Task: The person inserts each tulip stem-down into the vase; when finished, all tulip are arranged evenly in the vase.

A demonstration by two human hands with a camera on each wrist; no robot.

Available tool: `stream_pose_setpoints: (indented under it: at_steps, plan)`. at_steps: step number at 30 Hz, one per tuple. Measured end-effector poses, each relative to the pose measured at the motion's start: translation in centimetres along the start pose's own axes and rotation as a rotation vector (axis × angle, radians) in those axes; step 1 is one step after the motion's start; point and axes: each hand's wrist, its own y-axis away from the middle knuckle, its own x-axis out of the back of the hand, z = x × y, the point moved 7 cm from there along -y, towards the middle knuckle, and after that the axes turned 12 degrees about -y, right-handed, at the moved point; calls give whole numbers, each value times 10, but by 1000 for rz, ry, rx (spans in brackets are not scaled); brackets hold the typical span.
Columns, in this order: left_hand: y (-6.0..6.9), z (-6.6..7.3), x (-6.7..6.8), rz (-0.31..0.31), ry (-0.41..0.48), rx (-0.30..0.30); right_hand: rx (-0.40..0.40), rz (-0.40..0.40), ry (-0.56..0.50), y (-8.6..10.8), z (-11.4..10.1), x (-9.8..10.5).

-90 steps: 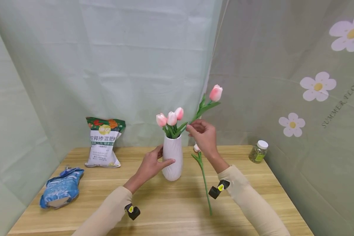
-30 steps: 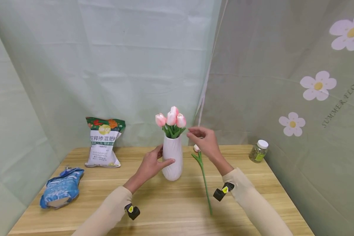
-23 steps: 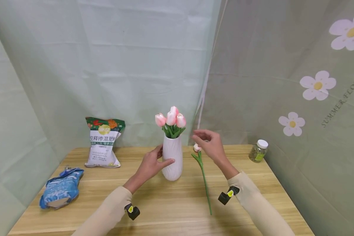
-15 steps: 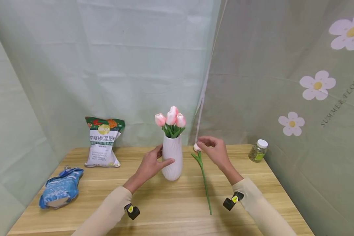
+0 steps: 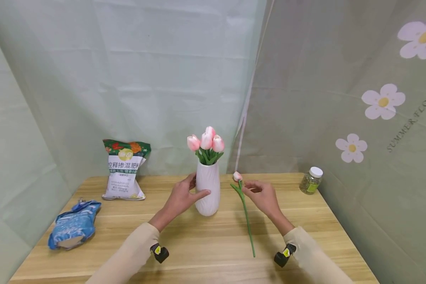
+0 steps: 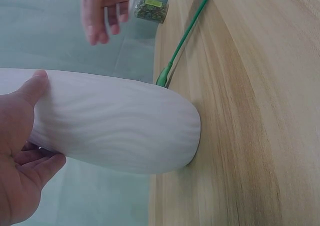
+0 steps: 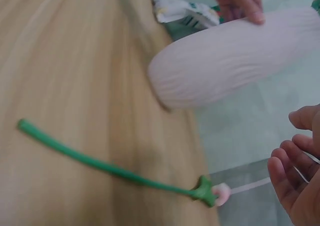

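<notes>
A white ribbed vase [image 5: 208, 193] stands upright on the table, with several pink-and-white tulips [image 5: 206, 141] in it. My left hand [image 5: 182, 198] holds the vase, thumb on the near side and fingers round the left; the left wrist view shows the vase [image 6: 115, 121] between them. To the vase's right, one more tulip [image 5: 247, 221] lies on the wood, bloom away from me. Just beside its upper stem hovers my right hand [image 5: 264, 197]. In the right wrist view the right-hand fingers [image 7: 287, 181] are loosely bent and hold nothing, apart from the tulip.
A fertilizer bag [image 5: 124, 173] stands at the back left of the table [image 5: 198, 252]. A crumpled blue bag [image 5: 74, 225] lies nearer on the left. At the back right is a white-lidded jar [image 5: 311, 181]. Fabric walls [image 5: 145, 79] close in behind and at the sides.
The right hand put a tulip into the vase and let go of it. Since then it has moved right and down to the lying tulip. My left hand has stayed on the vase.
</notes>
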Motion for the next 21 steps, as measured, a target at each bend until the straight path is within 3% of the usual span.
stream_pose_setpoints:
  at_steps: [14,21]
  plan:
    - [0,0,1,-4,-2,10,-84,-2,89,19,53,-4]
    - [1,1,1,-7,-9,10,-111,6,86,22,67,-7]
